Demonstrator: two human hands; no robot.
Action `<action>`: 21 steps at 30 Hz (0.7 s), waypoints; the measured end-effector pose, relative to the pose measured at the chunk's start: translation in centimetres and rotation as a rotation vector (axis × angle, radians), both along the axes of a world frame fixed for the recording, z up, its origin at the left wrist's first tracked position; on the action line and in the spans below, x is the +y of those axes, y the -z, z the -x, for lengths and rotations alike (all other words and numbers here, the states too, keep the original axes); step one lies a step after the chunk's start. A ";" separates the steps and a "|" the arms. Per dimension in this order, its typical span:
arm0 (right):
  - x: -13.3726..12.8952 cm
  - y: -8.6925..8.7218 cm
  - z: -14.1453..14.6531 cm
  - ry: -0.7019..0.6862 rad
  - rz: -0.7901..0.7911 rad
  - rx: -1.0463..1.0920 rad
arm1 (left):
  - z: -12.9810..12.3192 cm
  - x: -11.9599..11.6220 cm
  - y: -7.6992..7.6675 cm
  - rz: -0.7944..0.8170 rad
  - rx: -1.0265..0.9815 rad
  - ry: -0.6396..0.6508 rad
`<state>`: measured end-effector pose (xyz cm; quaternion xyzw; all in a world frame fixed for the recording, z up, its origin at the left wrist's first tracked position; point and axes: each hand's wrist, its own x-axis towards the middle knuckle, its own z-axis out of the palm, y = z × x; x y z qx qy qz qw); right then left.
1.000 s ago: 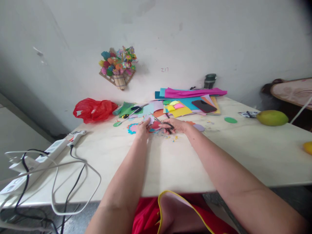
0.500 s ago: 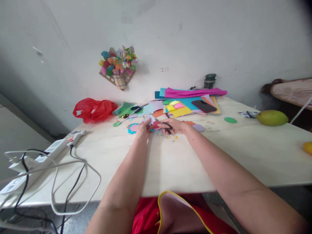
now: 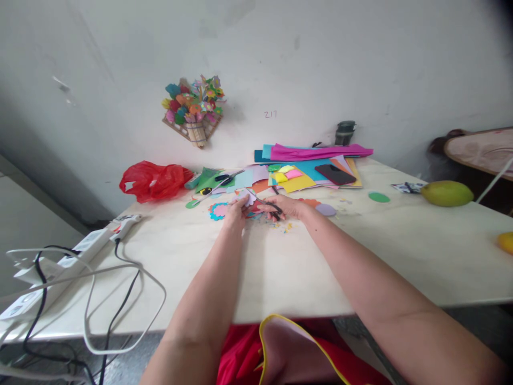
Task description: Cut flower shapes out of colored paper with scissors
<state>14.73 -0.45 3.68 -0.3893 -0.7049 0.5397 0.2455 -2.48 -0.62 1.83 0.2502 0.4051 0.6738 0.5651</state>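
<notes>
My left hand (image 3: 238, 207) pinches a pale lilac paper piece (image 3: 250, 198) with a scalloped edge. Black-handled scissors (image 3: 274, 208) are in my right hand (image 3: 286, 206), their blades pointing left to the edge of that paper. Under and around the hands lie cut paper shapes, among them a blue scalloped one (image 3: 216, 214) at the left and a lilac disc (image 3: 326, 210) at the right. Small paper scraps (image 3: 287, 229) are scattered just in front of my right hand.
Coloured sheets (image 3: 300, 183) with a phone (image 3: 335, 174) lie behind the hands. A second pair of scissors (image 3: 226, 178) and a red bag (image 3: 155, 181) are back left. A power strip (image 3: 86, 246) with cables is at left, a green fruit (image 3: 447, 193) at right.
The scissor blades have shifted very slightly against the lilac paper. Both arms are otherwise nearly where they were.
</notes>
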 end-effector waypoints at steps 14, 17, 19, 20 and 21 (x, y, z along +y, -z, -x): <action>-0.2 -0.2 -0.2 -0.001 0.026 0.019 | -0.3 -0.5 -0.4 -0.029 0.007 0.019; 0.0 0.1 -0.2 -0.006 0.019 0.029 | -0.2 -0.4 -0.3 -0.031 -0.001 0.027; 0.1 0.2 -0.2 -0.006 0.021 0.030 | -0.2 -0.4 -0.3 -0.029 -0.002 0.026; 0.1 0.2 -0.2 -0.006 0.022 0.030 | -0.2 -0.4 -0.3 -0.026 -0.001 0.024; 0.1 0.2 -0.2 -0.005 0.023 0.032 | -0.2 -0.4 -0.3 -0.022 0.000 0.022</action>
